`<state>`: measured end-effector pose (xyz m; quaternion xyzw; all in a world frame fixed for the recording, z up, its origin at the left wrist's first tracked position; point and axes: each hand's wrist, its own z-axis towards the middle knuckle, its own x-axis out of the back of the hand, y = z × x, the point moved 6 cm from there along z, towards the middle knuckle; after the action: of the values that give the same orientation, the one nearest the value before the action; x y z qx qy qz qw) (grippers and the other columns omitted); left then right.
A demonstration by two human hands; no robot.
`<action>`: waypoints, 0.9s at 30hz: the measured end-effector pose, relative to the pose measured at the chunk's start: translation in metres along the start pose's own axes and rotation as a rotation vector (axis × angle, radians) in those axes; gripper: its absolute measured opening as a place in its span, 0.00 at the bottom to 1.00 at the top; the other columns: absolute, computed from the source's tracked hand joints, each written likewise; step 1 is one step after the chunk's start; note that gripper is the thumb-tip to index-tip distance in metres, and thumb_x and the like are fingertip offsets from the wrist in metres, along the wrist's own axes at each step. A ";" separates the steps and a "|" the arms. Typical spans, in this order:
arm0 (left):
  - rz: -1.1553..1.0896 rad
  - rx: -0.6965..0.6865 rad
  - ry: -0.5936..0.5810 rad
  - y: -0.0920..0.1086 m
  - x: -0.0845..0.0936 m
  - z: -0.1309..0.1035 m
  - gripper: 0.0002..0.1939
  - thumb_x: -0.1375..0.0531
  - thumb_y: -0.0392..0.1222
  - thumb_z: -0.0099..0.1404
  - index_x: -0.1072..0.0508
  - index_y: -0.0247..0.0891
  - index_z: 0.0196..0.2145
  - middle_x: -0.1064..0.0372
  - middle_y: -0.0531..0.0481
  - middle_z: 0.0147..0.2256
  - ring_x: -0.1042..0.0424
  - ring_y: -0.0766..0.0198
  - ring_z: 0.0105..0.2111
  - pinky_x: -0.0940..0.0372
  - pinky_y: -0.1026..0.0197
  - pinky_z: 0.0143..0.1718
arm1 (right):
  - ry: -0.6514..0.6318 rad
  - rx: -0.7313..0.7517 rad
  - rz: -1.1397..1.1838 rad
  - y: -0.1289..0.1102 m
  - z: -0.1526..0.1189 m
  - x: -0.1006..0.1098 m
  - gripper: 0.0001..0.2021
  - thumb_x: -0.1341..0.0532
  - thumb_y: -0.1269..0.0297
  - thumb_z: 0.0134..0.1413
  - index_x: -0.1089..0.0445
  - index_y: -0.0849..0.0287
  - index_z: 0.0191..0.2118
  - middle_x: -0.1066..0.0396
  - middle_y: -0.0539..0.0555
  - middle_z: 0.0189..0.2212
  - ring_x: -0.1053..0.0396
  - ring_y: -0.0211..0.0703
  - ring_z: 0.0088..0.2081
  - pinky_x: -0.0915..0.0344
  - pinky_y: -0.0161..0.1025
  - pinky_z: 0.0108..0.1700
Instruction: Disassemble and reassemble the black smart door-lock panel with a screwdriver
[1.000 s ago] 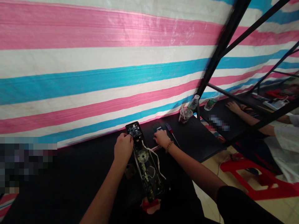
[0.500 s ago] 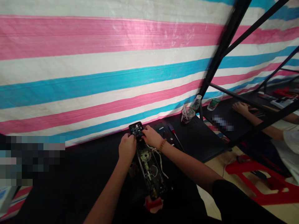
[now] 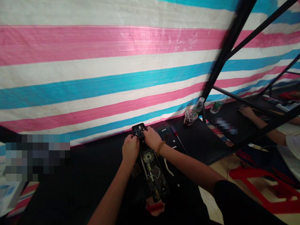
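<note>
A long, narrow black device, which looks like an electronic door lock [image 3: 152, 175] with its back off, lies lengthwise before me. Its inside shows a round metal part, wires and a brass-coloured piece at the near end. A small circuit board [image 3: 140, 128] sits at the far end. My left hand [image 3: 130, 148] is closed at the left edge of that end, fingertips partly hidden. My right hand [image 3: 152, 138] grips the right edge, its thumb near the board. Beside the device lies a loose white strip [image 3: 168, 168].
To the right of my hands lies a screwdriver [image 3: 174, 131] among small loose parts. A plastic cup [image 3: 190, 117] and a bottle [image 3: 199, 104] stand by the black frame post [image 3: 217, 67]. A co-worker's hand [image 3: 247, 112] rests at the neighbouring table. A red stool [image 3: 248, 179] stands below.
The whole view has shifted slightly. Both hands stay at the far end of the device, with slight finger movement. The white strip now shows lower, apart from my right hand.
</note>
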<state>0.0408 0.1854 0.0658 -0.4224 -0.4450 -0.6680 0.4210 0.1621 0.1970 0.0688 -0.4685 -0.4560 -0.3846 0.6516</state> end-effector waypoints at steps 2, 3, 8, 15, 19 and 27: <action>0.015 0.001 -0.007 0.001 0.001 0.000 0.12 0.47 0.37 0.70 0.23 0.37 0.36 0.29 0.41 0.42 0.28 0.55 0.42 0.34 0.59 0.40 | 0.046 0.028 -0.010 0.000 -0.002 -0.003 0.09 0.43 0.74 0.62 0.27 0.63 0.45 0.33 0.64 0.47 0.34 0.51 0.49 0.32 0.43 0.50; 0.022 0.000 -0.008 0.001 0.002 -0.001 0.12 0.47 0.37 0.70 0.23 0.37 0.36 0.29 0.41 0.42 0.28 0.55 0.42 0.34 0.59 0.40 | 0.076 0.047 -0.017 0.000 -0.003 -0.005 0.09 0.42 0.75 0.61 0.27 0.63 0.44 0.33 0.64 0.47 0.35 0.52 0.49 0.33 0.44 0.51; 0.036 -0.015 0.013 0.003 -0.002 -0.004 0.14 0.50 0.37 0.72 0.24 0.35 0.37 0.28 0.39 0.43 0.28 0.54 0.42 0.35 0.58 0.41 | 0.219 0.100 -0.014 -0.001 -0.009 -0.016 0.10 0.43 0.78 0.60 0.28 0.64 0.44 0.34 0.64 0.47 0.38 0.53 0.49 0.34 0.46 0.53; 0.011 -0.020 0.034 0.006 -0.012 -0.008 0.13 0.52 0.33 0.72 0.28 0.35 0.39 0.28 0.40 0.40 0.27 0.56 0.40 0.36 0.59 0.40 | 0.270 0.191 -0.005 -0.003 -0.013 -0.025 0.09 0.43 0.79 0.59 0.28 0.65 0.44 0.32 0.63 0.46 0.38 0.53 0.50 0.34 0.46 0.54; -0.096 0.013 0.029 0.002 -0.007 -0.006 0.13 0.52 0.35 0.72 0.29 0.37 0.35 0.26 0.42 0.35 0.26 0.56 0.35 0.37 0.59 0.37 | 0.278 0.167 0.006 -0.002 -0.014 -0.026 0.10 0.43 0.79 0.59 0.28 0.63 0.43 0.32 0.62 0.46 0.38 0.53 0.50 0.34 0.47 0.54; -0.646 0.336 0.293 -0.041 0.008 -0.037 0.11 0.45 0.46 0.68 0.30 0.39 0.44 0.23 0.48 0.33 0.21 0.58 0.32 0.31 0.59 0.36 | 0.235 0.170 -0.016 -0.003 -0.015 -0.025 0.11 0.42 0.79 0.57 0.29 0.66 0.44 0.32 0.65 0.48 0.40 0.54 0.51 0.35 0.47 0.56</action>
<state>-0.0071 0.1594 0.0543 -0.0859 -0.5935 -0.7370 0.3117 0.1555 0.1840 0.0436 -0.3597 -0.4114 -0.4019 0.7348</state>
